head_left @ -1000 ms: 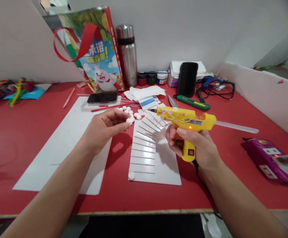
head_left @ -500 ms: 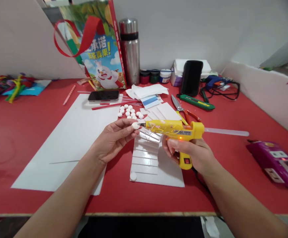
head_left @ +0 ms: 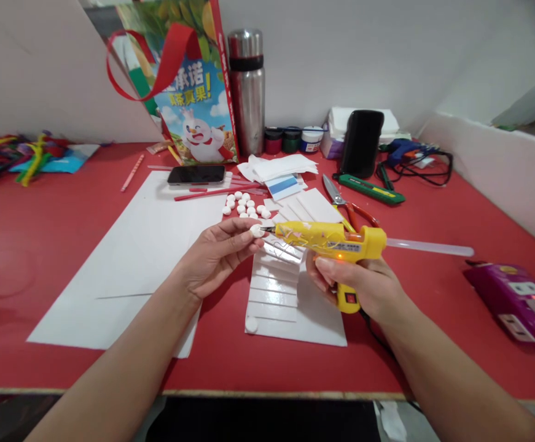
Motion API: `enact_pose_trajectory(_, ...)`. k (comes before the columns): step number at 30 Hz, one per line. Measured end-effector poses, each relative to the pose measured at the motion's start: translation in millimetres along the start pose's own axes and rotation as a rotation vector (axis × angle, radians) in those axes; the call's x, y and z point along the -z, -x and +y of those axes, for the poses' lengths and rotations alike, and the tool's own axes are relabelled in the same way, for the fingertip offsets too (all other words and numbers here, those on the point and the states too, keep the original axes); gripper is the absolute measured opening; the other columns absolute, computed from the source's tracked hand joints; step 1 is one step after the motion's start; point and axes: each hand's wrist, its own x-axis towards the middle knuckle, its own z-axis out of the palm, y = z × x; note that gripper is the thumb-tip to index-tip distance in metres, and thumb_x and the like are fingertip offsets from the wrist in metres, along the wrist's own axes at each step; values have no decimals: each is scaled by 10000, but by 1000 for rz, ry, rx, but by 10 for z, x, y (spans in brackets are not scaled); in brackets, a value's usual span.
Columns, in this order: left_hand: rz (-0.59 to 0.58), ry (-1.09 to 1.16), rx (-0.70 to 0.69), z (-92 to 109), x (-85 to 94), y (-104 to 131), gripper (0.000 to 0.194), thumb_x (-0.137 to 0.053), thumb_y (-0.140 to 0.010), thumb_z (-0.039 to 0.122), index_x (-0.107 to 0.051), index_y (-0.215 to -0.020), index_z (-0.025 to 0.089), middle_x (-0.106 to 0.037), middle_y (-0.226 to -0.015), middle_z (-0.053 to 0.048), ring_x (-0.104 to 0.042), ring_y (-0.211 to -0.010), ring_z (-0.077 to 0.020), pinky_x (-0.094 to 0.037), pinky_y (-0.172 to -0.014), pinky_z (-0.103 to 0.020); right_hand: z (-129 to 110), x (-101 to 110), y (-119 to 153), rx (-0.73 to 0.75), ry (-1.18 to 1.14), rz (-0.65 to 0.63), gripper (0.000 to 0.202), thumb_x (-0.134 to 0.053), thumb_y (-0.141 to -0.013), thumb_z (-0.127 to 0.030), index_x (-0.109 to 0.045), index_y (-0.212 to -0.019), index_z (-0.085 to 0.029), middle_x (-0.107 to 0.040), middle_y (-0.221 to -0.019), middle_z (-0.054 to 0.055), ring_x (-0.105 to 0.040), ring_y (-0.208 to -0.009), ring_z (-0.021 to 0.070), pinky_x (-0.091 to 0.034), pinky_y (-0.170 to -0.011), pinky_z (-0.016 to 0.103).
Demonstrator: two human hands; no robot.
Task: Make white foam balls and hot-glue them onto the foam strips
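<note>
Two hands meet at frame centre: the left hand (head_left: 216, 255) pinches a white disc (head_left: 257, 231) between thumb and fingertips, and the glue gun (head_left: 329, 240), gripped in the right hand (head_left: 359, 285), has moved its nozzle against it. More discs (head_left: 245, 205) lie above, beside the slatted white sheet (head_left: 290, 294).

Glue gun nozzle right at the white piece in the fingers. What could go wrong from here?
1. Burn: the left hand pinches the small white disc with fingertips right beside the nozzle of the yellow glue gun, whose indicator light glows orange.
2. Drips: the nozzle hangs over the slatted white sheet, so stray glue may land there.
3. Snag: the clear glue stick juts out behind the right hand, toward the purple power strip.
</note>
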Motion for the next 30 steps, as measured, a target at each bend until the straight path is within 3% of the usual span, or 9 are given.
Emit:
enact_pose_trajectory(9,-40,9,5,3,-16,0,217,-857,-758,110,-791,-965,114,-756,-843,-44,-742,-776,-113,-608,-776,-166,86,46,19,28,0,-24,388,-704,-887,-459,-595,-642,-178,-535,-532,-6,-490,-423,105,-355,-389,240)
enact_pose_trajectory(19,27,50,-3,29,-30,-3,227,-876,-702,74,-788,-904,126,-731,-831,-23,-714,-758,-100,-608,-779,-184,48,36,3,24,10,1,356,-723,-859,-445,-604,-654,-179,-538,-533,-10,-495,-408,106,-358,-379,240)
enact_pose_trajectory(30,-12,6,-4,12,-15,-1,225,-874,-729,100,-797,-940,112,-780,-897,-56,-741,-764,-110,-605,-762,-163,100,45,-13,72,-49,5,333,-714,-883,-395,-631,-658,-164,-570,-570,3,-514,-418,102,-366,-389,231)
